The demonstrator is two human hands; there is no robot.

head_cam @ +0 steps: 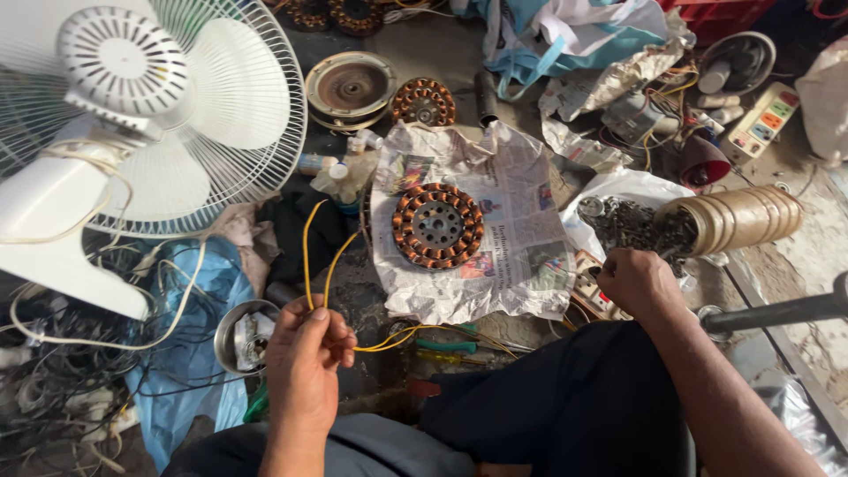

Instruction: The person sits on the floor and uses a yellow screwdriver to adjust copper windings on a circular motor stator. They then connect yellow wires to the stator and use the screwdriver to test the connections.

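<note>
Item: yellow wires [311,252], two thin strands, pinched at their near ends in the fingers of the left hand [305,358], which is closed on them; the strands rise toward 12 o'clock and another run trails off toward 3 o'clock over the floor. Right hand [638,281], at 3 o'clock, curled knuckles-up beside a white bag of dark metal bits [632,225]; whether it grips anything cannot be told. Copper-wound stator [438,226], at centre, lying flat on a crumpled newspaper [521,256], apart from both hands. White table fan [141,115] at 10 o'clock; round motor housing [351,87] and a second wound stator [423,102] at 12 o'clock; small metal bowl [243,337] just left of the left hand. Progress, as judged: windings look complete; the wires appear unconnected to the stator, so joining seems outstanding.
</note>
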